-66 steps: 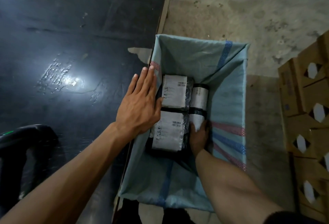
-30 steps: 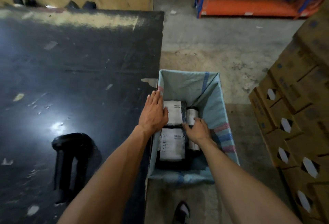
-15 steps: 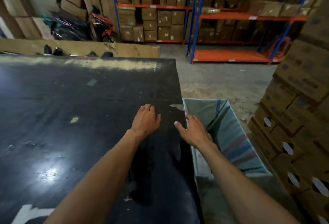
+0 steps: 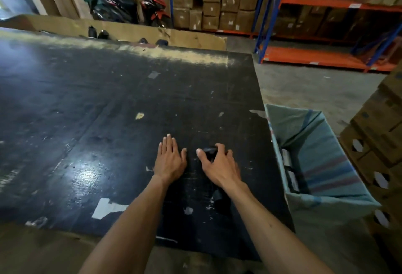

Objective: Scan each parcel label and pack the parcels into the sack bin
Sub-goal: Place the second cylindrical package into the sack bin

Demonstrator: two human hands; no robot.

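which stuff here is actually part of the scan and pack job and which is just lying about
Job:
- sack bin beside the table
- parcels inside it
- black scanner gripped by the right hand
- left hand, flat on the black table

Lying about:
- stacked cartons at right
- shelving
- parked motorbikes
- tape scraps on the table

The scene is dim and warm-toned. Overhead light throws a pale bluish glare patch on the glossy black tabletop [image 4: 82, 171], left of the hands [image 4: 170, 160], and a fainter sheen near its far left edge. Shadow pools beneath the forearms. Wide-angle distortion bends the shelving [image 4: 326, 4] and the stacked cartons [image 4: 378, 134] at the edges. Fine detail is soft and grainy.
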